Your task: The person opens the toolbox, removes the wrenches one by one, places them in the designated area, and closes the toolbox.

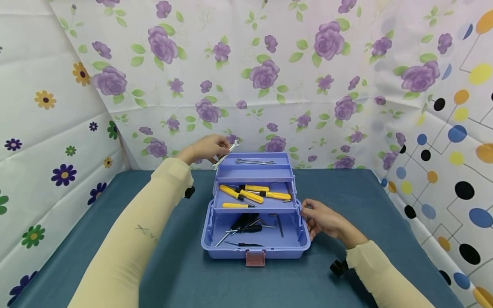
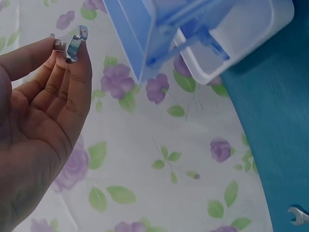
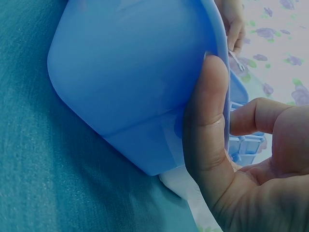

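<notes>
My left hand [image 1: 209, 149] pinches an open-ended wrench [image 1: 227, 154] between thumb and fingers, beside the upper left corner of a blue toolbox [image 1: 254, 253]. Its shiny jaw end [image 2: 72, 46] sticks out past the fingertips in the left wrist view. My right hand [image 1: 325, 219] grips the toolbox's right side, with the thumb and a finger on either side of the wall [image 3: 145, 96]. The box stands unfolded in stepped tiers. Another wrench [image 1: 256, 161] lies in the top tray. Several yellow-handled screwdrivers [image 1: 250, 196] fill the middle tray.
The bottom compartment holds black-handled screwdrivers [image 1: 248, 229] and hex keys [image 1: 280, 225]. A reddish latch [image 1: 255, 258] hangs at the front. One more wrench [image 2: 299, 215] lies on the teal tabletop [image 2: 277, 135]. Flowered cloth [image 1: 265, 107] hangs close behind the box.
</notes>
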`<state>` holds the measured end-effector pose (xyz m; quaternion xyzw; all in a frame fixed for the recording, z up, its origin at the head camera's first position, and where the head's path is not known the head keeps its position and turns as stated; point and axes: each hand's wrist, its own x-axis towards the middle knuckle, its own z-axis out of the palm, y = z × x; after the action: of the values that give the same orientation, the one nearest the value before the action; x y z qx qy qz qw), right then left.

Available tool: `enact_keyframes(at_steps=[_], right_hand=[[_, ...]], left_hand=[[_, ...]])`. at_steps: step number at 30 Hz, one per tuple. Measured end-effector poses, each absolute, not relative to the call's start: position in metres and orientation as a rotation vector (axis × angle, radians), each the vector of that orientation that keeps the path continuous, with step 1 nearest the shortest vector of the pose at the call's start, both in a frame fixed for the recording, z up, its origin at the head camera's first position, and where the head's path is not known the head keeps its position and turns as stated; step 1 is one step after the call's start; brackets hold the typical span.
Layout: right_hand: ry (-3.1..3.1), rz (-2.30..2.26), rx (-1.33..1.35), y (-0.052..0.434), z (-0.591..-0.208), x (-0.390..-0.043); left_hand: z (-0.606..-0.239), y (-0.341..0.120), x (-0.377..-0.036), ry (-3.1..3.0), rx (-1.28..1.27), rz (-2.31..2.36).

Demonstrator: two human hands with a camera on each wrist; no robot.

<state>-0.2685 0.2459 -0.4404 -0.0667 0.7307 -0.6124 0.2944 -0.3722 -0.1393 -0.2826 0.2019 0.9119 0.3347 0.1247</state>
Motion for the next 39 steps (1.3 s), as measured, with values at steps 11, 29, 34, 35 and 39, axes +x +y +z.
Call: enact_keyframes(at_steps=[11,29,34,35,39], right_hand=[[1.951,-1.628,-0.177,0.246,-0.441,-0.269],[1.958,-1.629,-0.187,0.244,-0.441,-0.268],[1.957,-1.627,-0.186,0.245,-0.442,-0.268],[1.956,-1.627,-0.185,0.245,-0.442,-0.269],[1.957,-1.623,-0.184,0.245,-0.442,-0.269]], left_hand=[[-0.275,-0.179,-0.371,2.658,0.52,1.169],[-0.297,-0.228,-0.357,2.607,0.408,1.177],[-0.304,-0.238,-0.358,2.597,0.399,1.15],[-0.306,-0.24,-0.358,2.595,0.397,1.146],[-0.312,-0.248,-0.358,2.581,0.379,1.156]])
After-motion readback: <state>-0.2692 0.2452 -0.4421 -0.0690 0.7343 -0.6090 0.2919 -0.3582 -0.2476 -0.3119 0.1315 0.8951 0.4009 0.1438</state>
